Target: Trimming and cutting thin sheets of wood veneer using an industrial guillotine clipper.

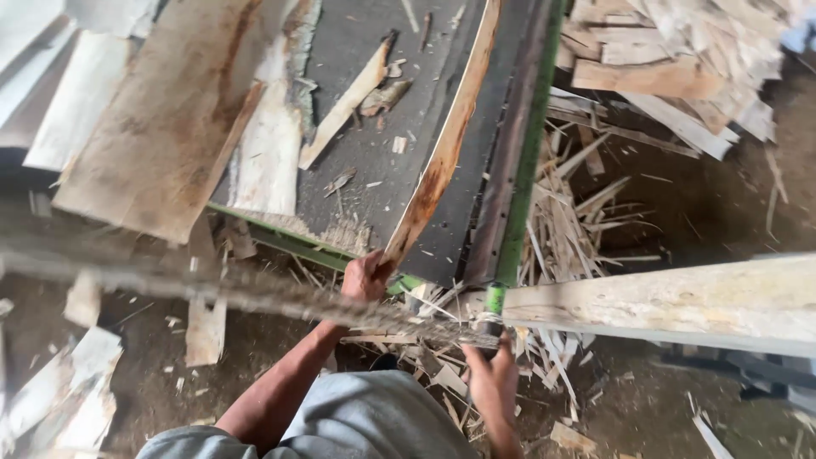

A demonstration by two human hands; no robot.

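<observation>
Fingers of the left hand are curling tight around the near end of a long curved wood strip, pressed together with no gap showing between them; the knuckles are facing the camera, so the thumb side is hidden. This strip is lying lengthwise on the dark conveyor belt, close to its right edge, with its near end hanging just past the belt's lip where the hand is gripping it. Holding it at the very end is giving the hand leverage over the whole length, judging by how the strip is bowing away up the belt.

Right hand is sitting lower, beside the green frame rail that is running along the belt's right side. Its fingers appear to be wrapping a thin, blurred stick that is stretching leftward across the view; motion blur is smearing the grip, so how tightly they are closing cannot be told with certainty.

Other pieces are resting on the belt: a wide bark-edged slab overhanging the left side, a paler plank next to it, and a short offcut lying at an angle near the middle. A pale board is jutting in from the right, well apart from the left hand. Splinters and scrap pile are littering the ground below the rail, with a heap of offcuts at upper right.
</observation>
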